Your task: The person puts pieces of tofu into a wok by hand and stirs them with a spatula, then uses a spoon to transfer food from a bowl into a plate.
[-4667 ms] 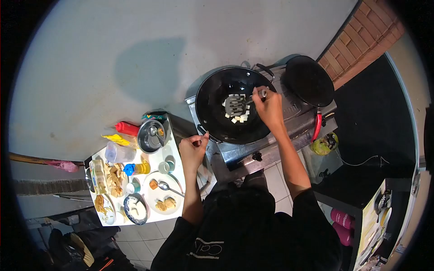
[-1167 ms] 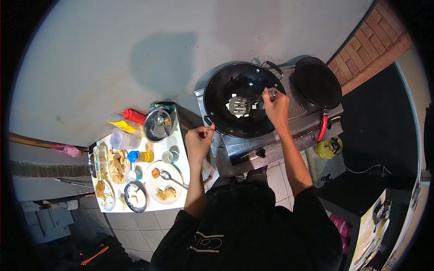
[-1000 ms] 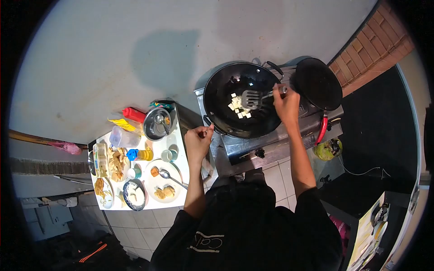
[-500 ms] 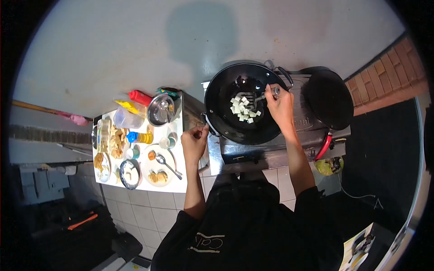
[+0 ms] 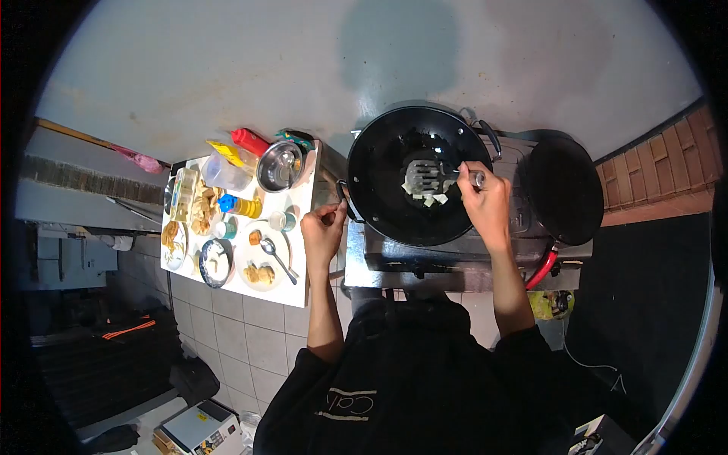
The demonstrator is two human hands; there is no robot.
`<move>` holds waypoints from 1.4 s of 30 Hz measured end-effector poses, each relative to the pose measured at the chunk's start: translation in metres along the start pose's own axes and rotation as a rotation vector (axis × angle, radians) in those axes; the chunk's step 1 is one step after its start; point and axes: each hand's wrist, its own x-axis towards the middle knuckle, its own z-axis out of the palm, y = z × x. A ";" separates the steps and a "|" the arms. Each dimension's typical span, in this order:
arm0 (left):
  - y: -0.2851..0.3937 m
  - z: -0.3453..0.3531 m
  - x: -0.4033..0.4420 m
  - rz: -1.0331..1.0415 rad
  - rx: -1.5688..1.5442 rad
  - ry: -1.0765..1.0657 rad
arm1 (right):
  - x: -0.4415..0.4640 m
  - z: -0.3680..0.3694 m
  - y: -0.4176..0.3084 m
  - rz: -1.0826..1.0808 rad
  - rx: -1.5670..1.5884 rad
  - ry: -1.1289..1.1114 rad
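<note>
A black wok (image 5: pixel 379 174) with two loop handles sits on the stove. In it lie small white cubes (image 5: pixel 434 199), partly covered by a slotted spatula (image 5: pixel 425 176). My right hand (image 5: pixel 485 199) is closed round the spatula's handle, above the wok's right side. At the wok's left edge, my left hand (image 5: pixel 324 230) pinches the side handle (image 5: pixel 343 196) between thumb and fingers. Some of the cubes are hidden beneath the spatula's slotted head.
A black frying pan (image 5: pixel 565 189) with a red handle stands right of the wok on the stove (image 5: pixel 478 262). The white table (image 5: pixel 297 292) at left bears a steel bowl (image 5: pixel 265 168), an oil bottle (image 5: pixel 246 207), a plate (image 5: pixel 250 235) with a spoon (image 5: pixel 279 260), and several containers.
The spatula has moved from beside the white cubes to flat over them, hiding many. My left hand stays at the wok handle. The whole view has shifted slightly.
</note>
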 end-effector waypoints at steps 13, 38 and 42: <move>-0.015 0.002 0.006 0.065 0.008 -0.003 | 0.033 -0.009 0.008 -0.106 -0.229 0.097; -0.018 0.004 0.006 0.066 -0.051 -0.009 | -0.017 -0.014 0.006 -0.225 0.005 -0.006; -0.019 0.004 0.006 0.076 -0.025 -0.004 | 0.004 -0.023 0.009 -0.171 -0.175 0.120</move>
